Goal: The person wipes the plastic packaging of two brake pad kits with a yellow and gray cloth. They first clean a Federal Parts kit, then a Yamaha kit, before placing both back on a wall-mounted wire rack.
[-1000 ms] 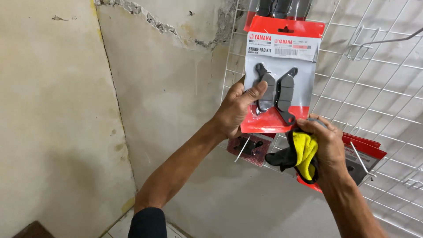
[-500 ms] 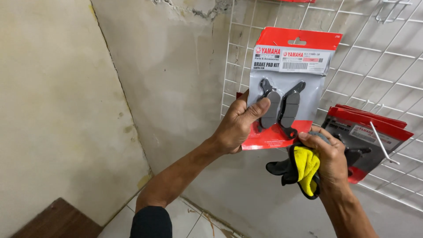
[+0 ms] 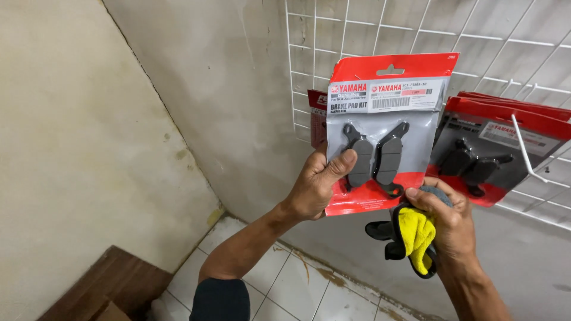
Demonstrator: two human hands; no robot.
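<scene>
Fingers (image 3: 348,163) of our left hand (image 3: 315,187) clamp the brake-pad pack (image 3: 386,125), thumb across its front, tilting it clear of the white wire rack (image 3: 369,27); right of the pack, our right hand (image 3: 449,223) grips a yellow-and-black cloth (image 3: 414,235) against its lower corner.

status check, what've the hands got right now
Left hand grips red blister pack. Right hand holds yellow cloth at its lower edge. More packs hang beside.
</scene>
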